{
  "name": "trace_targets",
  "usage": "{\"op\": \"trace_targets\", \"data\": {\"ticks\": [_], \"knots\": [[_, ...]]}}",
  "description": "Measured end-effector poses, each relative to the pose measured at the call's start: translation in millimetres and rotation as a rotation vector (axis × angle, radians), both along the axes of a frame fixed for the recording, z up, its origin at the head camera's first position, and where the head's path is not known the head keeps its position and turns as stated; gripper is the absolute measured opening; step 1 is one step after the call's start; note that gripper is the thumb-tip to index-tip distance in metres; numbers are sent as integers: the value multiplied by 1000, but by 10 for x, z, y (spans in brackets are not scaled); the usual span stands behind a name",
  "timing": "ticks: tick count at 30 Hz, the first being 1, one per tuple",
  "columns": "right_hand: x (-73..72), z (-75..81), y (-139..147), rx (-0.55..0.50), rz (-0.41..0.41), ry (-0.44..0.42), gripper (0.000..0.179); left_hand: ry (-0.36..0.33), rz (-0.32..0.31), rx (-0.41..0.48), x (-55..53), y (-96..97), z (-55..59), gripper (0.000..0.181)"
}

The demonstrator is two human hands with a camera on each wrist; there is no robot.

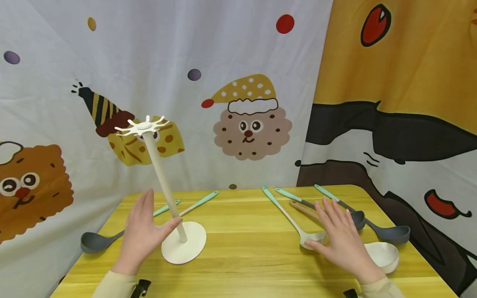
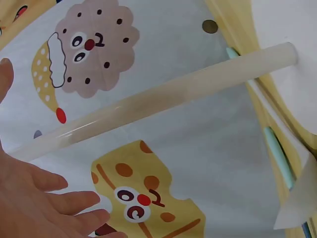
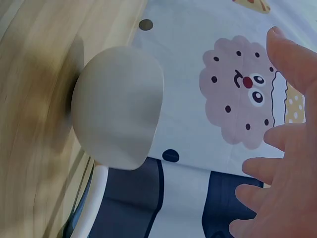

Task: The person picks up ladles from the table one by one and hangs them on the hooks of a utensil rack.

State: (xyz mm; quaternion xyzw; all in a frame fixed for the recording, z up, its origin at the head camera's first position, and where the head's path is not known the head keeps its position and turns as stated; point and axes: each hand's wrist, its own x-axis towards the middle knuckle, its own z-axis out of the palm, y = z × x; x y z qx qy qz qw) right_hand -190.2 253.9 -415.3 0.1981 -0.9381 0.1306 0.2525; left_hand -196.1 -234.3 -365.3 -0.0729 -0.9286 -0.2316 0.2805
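A white utensil stand (image 1: 158, 174) with a round base and a crown of hooks rises at centre left. My left hand (image 1: 139, 234) is beside its pole, fingers extended and thumb spread; in the left wrist view the palm faces the pole (image 2: 163, 94). Whether the thumb touches it, I cannot tell. Over the ladles on the right hovers my right hand (image 1: 344, 244), fingers straight, holding nothing. Near it lie a cream ladle (image 1: 285, 213) with a mint handle, a white ladle bowl (image 1: 385, 253) and a grey ladle (image 1: 396, 235). Another grey ladle (image 1: 359, 219) is partly hidden by the fingers.
On the wooden table (image 1: 246, 265), a grey ladle (image 1: 95, 242) lies at far left, partly behind my left hand. A mint-handled utensil (image 1: 205, 200) lies behind the stand, its far end hidden. A patterned cloth (image 1: 238, 49) hangs behind the table.
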Motion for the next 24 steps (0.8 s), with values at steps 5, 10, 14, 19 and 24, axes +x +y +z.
{"op": "trace_targets", "data": {"ticks": [5, 10, 14, 19, 24], "knots": [[-21, 13, -79, -30, 10, -34, 106, 1, -18, 43, -56, 16, 106, 105], [-41, 12, -157, -59, 12, -86, 104, -27, -15, 98, -111, 34, 212, 102], [-53, -21, -204, -82, 25, -86, 102, -43, -19, 149, -145, 49, 294, 100], [-87, -60, -261, -97, 51, -66, 102, 19, -53, 216, -212, 73, 433, 93], [-136, -108, -325, -84, 82, -50, 101, 76, -73, 260, -266, 99, 578, 86]]}}
